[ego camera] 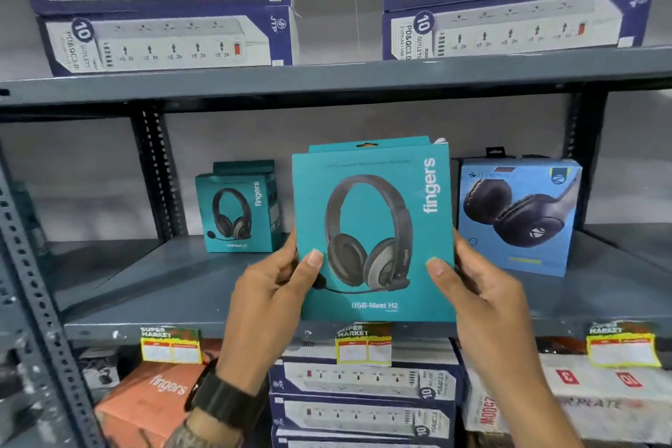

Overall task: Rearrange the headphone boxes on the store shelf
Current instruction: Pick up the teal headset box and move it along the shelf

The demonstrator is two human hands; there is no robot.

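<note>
Left hand: my left hand [276, 280] clasps the left edge of the teal headphone box [374, 233], thumb [309, 265] pressed on the front face, the other fingers wrapped behind and out of my sight.
Right hand: my right hand [472, 287] clasps the right edge the same way, thumb laid on the front near the lower right corner, fingers curled round the side.
Wrist: a dark watch [222, 396] sits on my left wrist.
Held box: upright, front facing me, held between both hands in front of the middle shelf [163, 284]; I cannot tell whether its bottom edge rests on the shelf lip or hangs just above it. It shows a black headset and the words "fingers" and "USB-Meet H2".
Second teal box [238, 207]: same design, standing upright farther back on the middle shelf, to the left of the held one and apart from it.
Blue headphone box [520, 215]: standing upright on the same shelf to the right, just beside the held box's right edge from where I look.
Price tags [363, 345]: yellow labels along the shelf's front edge.
Top shelf: stacked power strip boxes [163, 7] in two piles.
Below: more power strip boxes, and an orange box [152, 400] at lower left.
</note>
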